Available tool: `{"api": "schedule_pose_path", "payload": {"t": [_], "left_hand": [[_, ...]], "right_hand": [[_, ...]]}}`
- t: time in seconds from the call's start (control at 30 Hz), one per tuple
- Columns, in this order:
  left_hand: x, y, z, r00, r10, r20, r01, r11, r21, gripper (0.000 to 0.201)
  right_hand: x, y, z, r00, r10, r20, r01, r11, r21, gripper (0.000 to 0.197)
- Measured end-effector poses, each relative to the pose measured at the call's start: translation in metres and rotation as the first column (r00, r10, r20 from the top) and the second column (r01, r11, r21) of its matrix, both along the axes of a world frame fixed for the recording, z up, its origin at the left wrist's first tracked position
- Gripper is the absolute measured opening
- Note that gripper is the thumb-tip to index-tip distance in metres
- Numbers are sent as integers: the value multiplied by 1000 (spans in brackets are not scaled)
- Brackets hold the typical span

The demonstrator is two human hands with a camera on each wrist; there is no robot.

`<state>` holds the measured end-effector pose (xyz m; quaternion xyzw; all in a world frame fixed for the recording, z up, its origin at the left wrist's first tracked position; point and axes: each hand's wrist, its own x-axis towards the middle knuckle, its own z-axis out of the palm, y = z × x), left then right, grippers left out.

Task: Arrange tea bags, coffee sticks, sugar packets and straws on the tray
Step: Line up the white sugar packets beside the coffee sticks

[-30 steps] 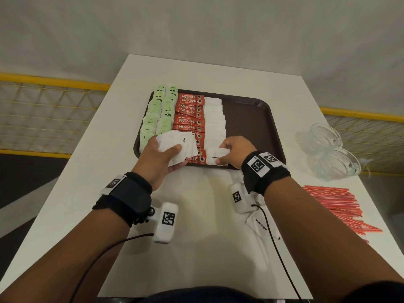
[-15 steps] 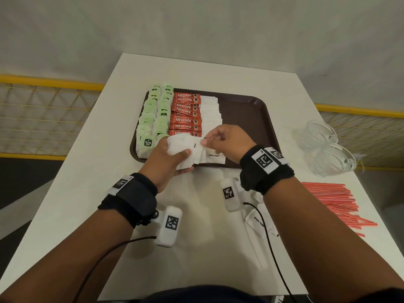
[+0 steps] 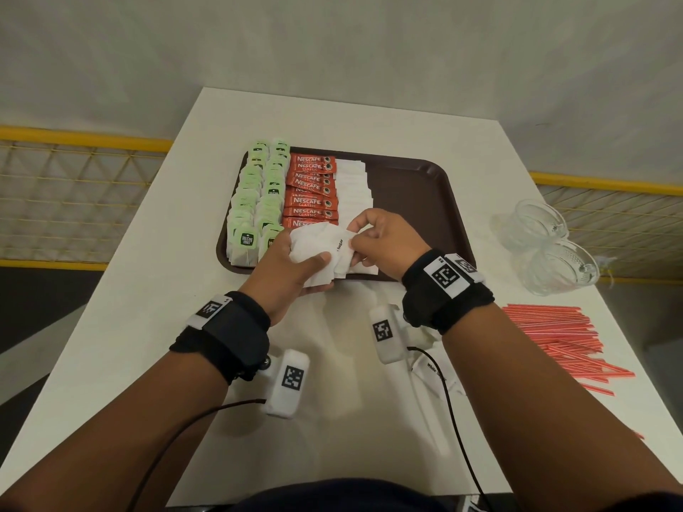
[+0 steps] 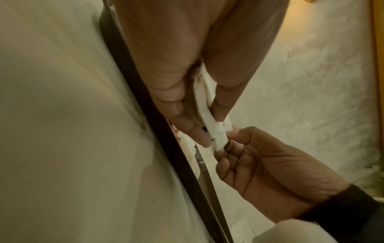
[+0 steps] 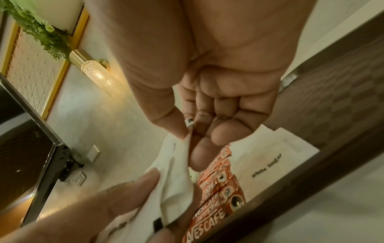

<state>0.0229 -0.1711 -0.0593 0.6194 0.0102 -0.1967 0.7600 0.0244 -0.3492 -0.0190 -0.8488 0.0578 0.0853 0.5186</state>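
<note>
The left hand (image 3: 292, 260) is gripping a fanned stack of sugar packets (image 3: 325, 249) over the tray's (image 3: 417, 201) near edge — the right hand (image 3: 384, 238) is pinching one packet's end

The tray (image 3: 414, 186) is dark brown. On it the tea bags (image 3: 255, 201) are pale green with dark green labels, the coffee sticks (image 3: 312, 190) are red-orange with white lettering, and the sugar packets (image 3: 354, 186) are plain white with small black print. The straws (image 3: 558, 334) are red with thin pale stripes. The table (image 3: 122, 308) is white. Black wristbands (image 3: 225, 338) carry black-and-white square code tags.
</note>
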Motion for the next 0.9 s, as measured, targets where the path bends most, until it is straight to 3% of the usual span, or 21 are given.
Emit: {"api": "schedule_pose_path", "payload": {"t": [0.1,0.2,0.27,0.43,0.63,0.8,0.9], "left_hand": [[0,-1,2,999,-6,35,5,999,32,44],[2,-3,3,995,-42,93,35,996,77,49],[2,-5,3,992,-53,113,45,996,78,50],[3,-4,2,996,1,87,-3,1000,24,49],[7,-2,-3,998,54,24,-54,999,-3,50],[11,4,-7,994,109,-27,-110,993,-51,54],[13,10,-7,986,158,-57,-162,984,-76,53]], "right_hand": [[1,0,-2,1000,-6,31,7,999,-44,13],[6,-3,-4,989,52,135,-13,962,-274,22],[8,-4,-4,984,56,168,0,947,-320,21],[6,-9,-5,981,-41,188,84,970,-230,18],[-1,-13,-7,987,-119,107,129,988,-89,18],[-6,-22,-9,969,-244,46,234,958,165,16],[-8,-26,-23,957,-290,11,289,956,49,18]]}}
